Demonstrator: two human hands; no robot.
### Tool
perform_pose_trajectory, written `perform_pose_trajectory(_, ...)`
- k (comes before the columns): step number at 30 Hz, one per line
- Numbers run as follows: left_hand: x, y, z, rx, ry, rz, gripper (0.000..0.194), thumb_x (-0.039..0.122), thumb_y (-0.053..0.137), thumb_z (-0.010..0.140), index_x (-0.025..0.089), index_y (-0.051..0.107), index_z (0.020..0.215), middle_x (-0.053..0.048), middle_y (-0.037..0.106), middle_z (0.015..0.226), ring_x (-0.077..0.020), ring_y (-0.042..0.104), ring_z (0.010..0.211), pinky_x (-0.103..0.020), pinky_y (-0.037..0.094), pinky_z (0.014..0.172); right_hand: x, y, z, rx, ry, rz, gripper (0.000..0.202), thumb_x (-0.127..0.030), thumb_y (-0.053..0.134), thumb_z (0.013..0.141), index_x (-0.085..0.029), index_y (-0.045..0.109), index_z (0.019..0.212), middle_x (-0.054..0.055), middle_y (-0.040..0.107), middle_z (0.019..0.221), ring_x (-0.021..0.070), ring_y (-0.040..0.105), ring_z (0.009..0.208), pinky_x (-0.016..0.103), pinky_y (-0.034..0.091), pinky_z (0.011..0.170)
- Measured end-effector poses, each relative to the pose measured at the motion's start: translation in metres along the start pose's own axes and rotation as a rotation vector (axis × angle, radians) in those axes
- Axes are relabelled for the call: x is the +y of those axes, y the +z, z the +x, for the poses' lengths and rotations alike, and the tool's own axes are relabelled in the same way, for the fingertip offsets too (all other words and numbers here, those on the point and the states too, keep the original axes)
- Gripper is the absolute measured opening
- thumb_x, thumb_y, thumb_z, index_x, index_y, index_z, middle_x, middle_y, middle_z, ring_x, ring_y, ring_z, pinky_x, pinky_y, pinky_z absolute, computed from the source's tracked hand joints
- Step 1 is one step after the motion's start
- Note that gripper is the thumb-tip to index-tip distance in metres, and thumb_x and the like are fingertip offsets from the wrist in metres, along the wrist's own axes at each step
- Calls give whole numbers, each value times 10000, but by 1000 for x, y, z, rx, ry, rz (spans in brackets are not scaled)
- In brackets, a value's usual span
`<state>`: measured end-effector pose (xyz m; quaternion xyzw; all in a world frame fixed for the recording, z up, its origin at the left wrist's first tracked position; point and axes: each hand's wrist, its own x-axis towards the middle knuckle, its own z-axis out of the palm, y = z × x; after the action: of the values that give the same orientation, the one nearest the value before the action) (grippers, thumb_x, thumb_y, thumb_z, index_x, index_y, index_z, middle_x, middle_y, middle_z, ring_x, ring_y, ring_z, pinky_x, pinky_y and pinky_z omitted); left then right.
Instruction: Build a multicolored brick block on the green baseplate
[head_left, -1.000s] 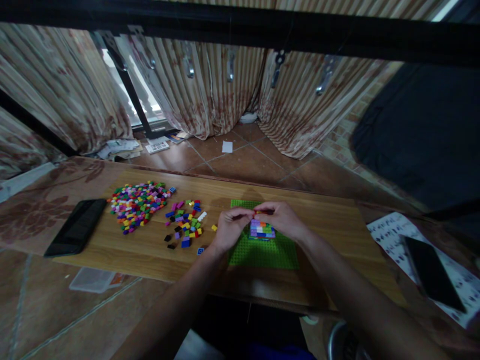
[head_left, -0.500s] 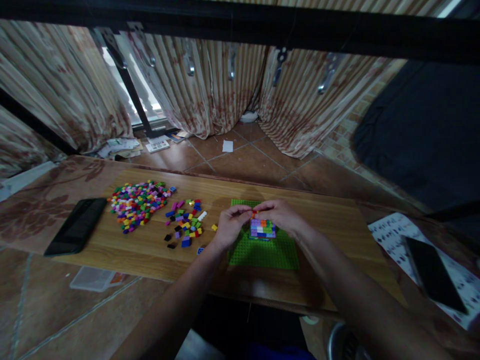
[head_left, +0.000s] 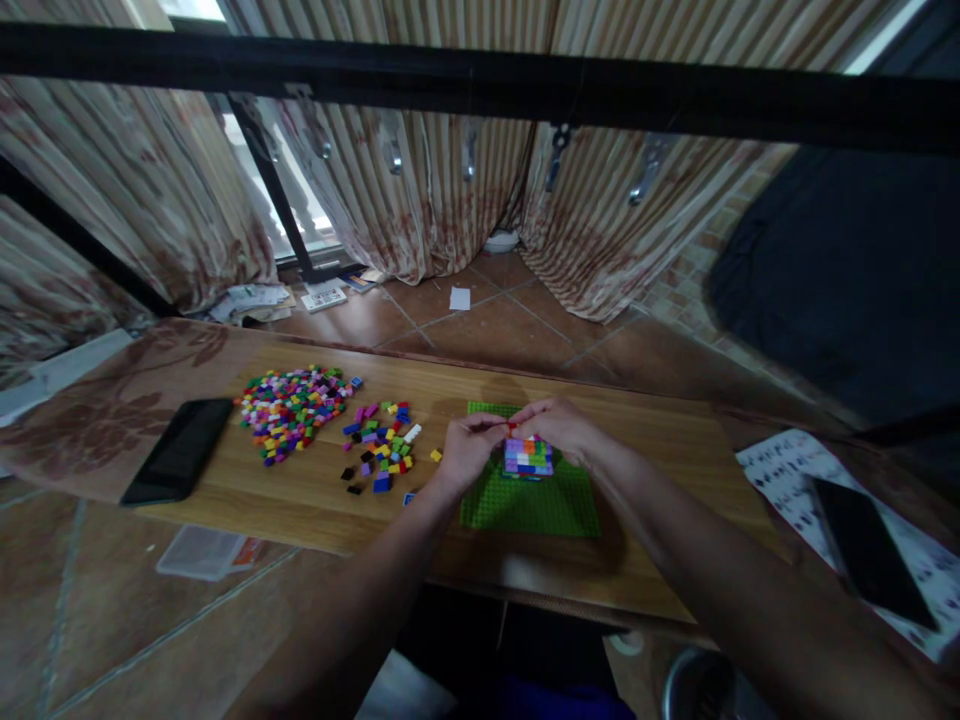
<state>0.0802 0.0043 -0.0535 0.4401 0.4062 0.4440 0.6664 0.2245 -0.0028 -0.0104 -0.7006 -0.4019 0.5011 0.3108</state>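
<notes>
A green studded baseplate (head_left: pixel 532 510) lies on the wooden board. On its upper part stands a small block of coloured bricks (head_left: pixel 528 457), with purple, white, orange and green on top. My left hand (head_left: pixel 474 450) is closed at the block's far left corner, thumb and fingers pinched on a small red brick (head_left: pixel 513 428). My right hand (head_left: pixel 559 428) reaches over the block's far side, its fingertips pinched together at the same red brick. The fingers partly hide that brick and the far edge of the block.
Left of the baseplate, loose bricks (head_left: pixel 381 450) are scattered beside a larger pile (head_left: pixel 292 408). A black phone (head_left: pixel 178 450) lies at the board's left end. Another phone (head_left: pixel 870 550) rests on a printed sheet (head_left: pixel 795 460) at the right. A dark bar (head_left: pixel 480 72) crosses above.
The camera view has shifted slightly, so the scene sits a little lower and further right. Both hands stay at the block's far edge with only small finger movements.
</notes>
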Motion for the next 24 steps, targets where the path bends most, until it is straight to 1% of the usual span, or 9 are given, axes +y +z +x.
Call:
perform_pose_trajectory(4, 5, 1, 0, 0, 0, 52, 124, 243, 725, 581, 144, 691, 647, 28, 579, 502, -79, 465, 466, -214, 371, 476, -1, 1, -8, -20, -43, 26, 140, -105, 722, 532, -154, 700, 660, 8, 677, 569, 126, 590, 513, 243, 480, 533)
perform_pose_trajectory(7, 17, -6, -7, 26, 14, 18, 183, 305, 728, 607, 143, 689, 682, 23, 592, 554, -79, 490, 503, -208, 401, 505, 2, -8, -19, -23, -110, 80, 192, -234, 753, 588, -162, 717, 762, 46, 729, 713, 155, 652, 636, 285, 525, 644)
perform_pose_trajectory(8, 22, -12, -12, 41, 30, 1, 198, 323, 722, 626, 144, 692, 706, 17, 609, 595, -81, 510, 535, -208, 420, 532, 5, -13, -23, 11, -163, 118, 233, -293, 757, 608, -171, 721, 803, 57, 740, 776, 167, 669, 695, 306, 532, 700)
perform_pose_trajectory(10, 30, -29, -25, 86, 71, 8, 211, 339, 709, 659, 154, 701, 760, 5, 643, 684, -92, 548, 603, -216, 456, 590, 16, -27, -32, 165, -295, 157, 289, -384, 751, 628, -194, 721, 845, 66, 746, 886, 194, 683, 817, 350, 523, 805)
perform_pose_trajectory(13, 34, -63, -51, 149, 125, 176, 198, 334, 691, 693, 160, 708, 786, -6, 658, 700, -116, 573, 639, -233, 475, 624, 47, -49, -51, 415, -397, 59, 291, -439, 689, 691, -218, 724, 878, 69, 743, 948, 234, 679, 903, 404, 499, 872)
perform_pose_trajectory(17, 26, -103, -86, 220, 140, 358, 192, 314, 677, 711, 165, 711, 827, -27, 687, 738, -147, 610, 674, -245, 479, 630, 108, -58, -79, 613, -348, -224, 339, -485, 581, 780, -224, 724, 943, 100, 731, 998, 269, 679, 900, 422, 504, 833)
perform_pose_trajectory(19, 22, -115, -97, 248, 139, 430, 191, 307, 672, 719, 170, 708, 847, -41, 708, 806, -171, 642, 748, -265, 498, 689, 137, -54, -88, 698, -333, -318, 402, -527, 538, 789, -208, 710, 960, 116, 727, 989, 292, 674, 893, 451, 504, 822)
perform_pose_trajectory(21, 20, -122, -104, 258, 147, 510, 179, 296, 656, 740, 175, 705, 863, -45, 715, 845, -184, 655, 802, -285, 506, 743, 158, -47, -93, 750, -384, -436, 427, -538, 498, 803, -193, 703, 950, 133, 712, 1028, 315, 651, 943, 479, 490, 849)
perform_pose_trajectory(24, 18, -125, -104, 252, 199, 631, 159, 263, 620, 775, 181, 696, 889, -47, 712, 876, -187, 656, 838, -303, 508, 785, 172, -39, -93, 823, -498, -568, 404, -487, 457, 834, -178, 697, 934, 143, 705, 998, 317, 630, 940, 490, 475, 869)
